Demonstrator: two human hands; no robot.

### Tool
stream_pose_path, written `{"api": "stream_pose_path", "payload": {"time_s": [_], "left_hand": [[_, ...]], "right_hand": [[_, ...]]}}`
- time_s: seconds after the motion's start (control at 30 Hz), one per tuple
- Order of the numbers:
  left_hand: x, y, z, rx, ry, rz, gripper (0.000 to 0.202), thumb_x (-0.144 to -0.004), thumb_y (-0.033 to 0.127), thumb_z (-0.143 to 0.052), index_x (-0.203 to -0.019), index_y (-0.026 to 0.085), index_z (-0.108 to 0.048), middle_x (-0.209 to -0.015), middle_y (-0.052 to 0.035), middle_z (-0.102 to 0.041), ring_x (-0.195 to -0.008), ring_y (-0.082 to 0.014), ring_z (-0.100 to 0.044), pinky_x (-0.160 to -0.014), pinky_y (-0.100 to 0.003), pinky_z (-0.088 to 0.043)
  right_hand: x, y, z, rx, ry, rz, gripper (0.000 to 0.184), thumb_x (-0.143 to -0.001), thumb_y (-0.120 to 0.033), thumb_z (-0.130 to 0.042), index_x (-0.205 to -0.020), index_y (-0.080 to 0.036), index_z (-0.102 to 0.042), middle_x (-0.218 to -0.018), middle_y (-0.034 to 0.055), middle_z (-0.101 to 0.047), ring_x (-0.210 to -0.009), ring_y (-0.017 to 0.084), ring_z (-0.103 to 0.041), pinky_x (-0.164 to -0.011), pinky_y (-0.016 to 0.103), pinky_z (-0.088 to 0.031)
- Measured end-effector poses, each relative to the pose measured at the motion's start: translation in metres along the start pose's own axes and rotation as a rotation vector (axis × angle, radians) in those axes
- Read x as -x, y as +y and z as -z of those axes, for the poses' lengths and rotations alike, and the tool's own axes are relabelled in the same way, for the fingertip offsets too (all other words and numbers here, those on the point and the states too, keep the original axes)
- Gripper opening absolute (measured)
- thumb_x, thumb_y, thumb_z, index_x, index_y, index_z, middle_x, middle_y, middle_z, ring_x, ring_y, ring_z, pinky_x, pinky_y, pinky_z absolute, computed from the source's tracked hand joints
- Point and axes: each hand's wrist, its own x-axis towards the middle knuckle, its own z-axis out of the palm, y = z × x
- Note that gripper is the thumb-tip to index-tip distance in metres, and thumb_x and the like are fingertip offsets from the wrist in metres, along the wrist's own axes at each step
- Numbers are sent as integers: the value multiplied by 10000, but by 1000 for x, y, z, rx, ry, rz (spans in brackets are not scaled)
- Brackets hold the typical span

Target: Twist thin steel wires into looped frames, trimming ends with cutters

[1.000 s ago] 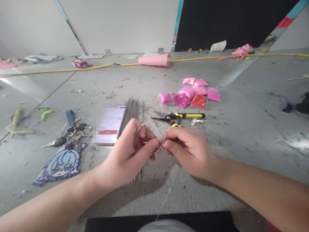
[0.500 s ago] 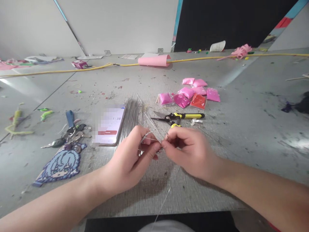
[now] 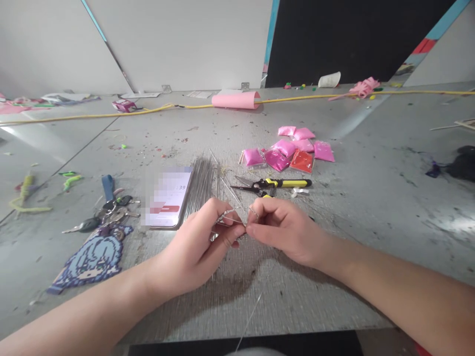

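My left hand [image 3: 196, 247] and my right hand [image 3: 285, 230] meet over the grey table [image 3: 371, 163], fingertips pinched together on a thin beaded silver wire [image 3: 232, 217]. The wire bends into small loops between the thumbs, and one loose end trails down toward the table's front edge [image 3: 252, 311]. Just behind my hands lies a bundle of straight silver wires [image 3: 202, 185]. Yellow-handled cutters [image 3: 274, 184] lie beyond my right hand.
A phone [image 3: 166, 198] lies left of the wire bundle, with keys [image 3: 107, 210] and a blue pixel-bead figure [image 3: 91, 259] further left. Several pink and red bead packets [image 3: 293, 151] sit behind the cutters. A pink paper roll [image 3: 235, 100] and a yellow cord [image 3: 111, 114] lie at the back.
My hands have drawn closer together and shifted a little on the wire, the right fingers turning it. The view has tilted slightly down.
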Motion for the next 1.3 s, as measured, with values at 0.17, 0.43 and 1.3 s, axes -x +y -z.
{"api": "stream_pose_path", "payload": {"time_s": [0.17,0.43,1.3], "left_hand": [[-3,-1,4,-151,-3,-85,103,-1007,154,-470,-1049,241,-435,-910,-15,-593,-743,-136,-595,-665,-306,-478],[-7,-3,6,-247,-2,-217,152,-963,73,-505,-1010,214,-478,-861,0,-572,-729,-113,-513,-656,-255,-435],[-6,1,-3,329,-7,225,151,-991,279,-576,-916,202,-470,-840,28,-592,-736,-90,-663,-663,-215,-536]], "right_hand": [[-3,5,1,-206,-64,-116,217,-828,-293,-766,-808,-179,-583,-667,-59,-491,-587,83,-391,-570,253,-265],[-3,3,-3,-377,-51,-194,307,-729,-284,-847,-765,-172,-563,-627,-68,-479,-574,80,-384,-573,259,-233],[4,7,0,365,-48,252,114,-943,-205,-569,-1056,-197,-580,-878,20,-614,-739,143,-582,-656,292,-473]]}}
